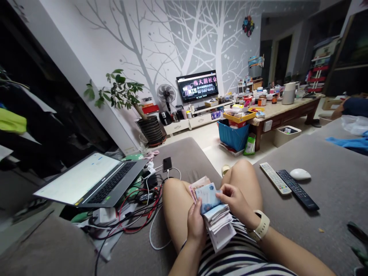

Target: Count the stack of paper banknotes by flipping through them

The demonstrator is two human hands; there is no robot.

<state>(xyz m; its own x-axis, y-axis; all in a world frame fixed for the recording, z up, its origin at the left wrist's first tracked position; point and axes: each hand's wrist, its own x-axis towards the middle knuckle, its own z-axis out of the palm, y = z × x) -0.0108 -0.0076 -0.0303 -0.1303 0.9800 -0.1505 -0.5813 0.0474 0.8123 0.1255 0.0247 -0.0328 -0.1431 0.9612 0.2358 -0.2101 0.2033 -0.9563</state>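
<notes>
Over my lap, my left hand (196, 221) is closed around a thick folded stack of banknotes (220, 222), its thumb on the near side. The upper part of the stack shows a blue-tinted note (206, 196) in front, with pinkish notes (198, 185) fanned out behind it. My right hand (234, 199) pinches the right edge of the blue note between thumb and fingers. A pale watch (260, 227) is strapped on the right wrist. The lower ends of the notes hang folded over toward me, above a striped garment (244, 255).
On the sofa to the right lie a white remote (275, 178), a black remote (298, 190) and a white mouse (300, 174). An open laptop (112, 180), tangled cables (140, 203) and a phone (167, 164) are at left. A cluttered table (287, 111) stands ahead.
</notes>
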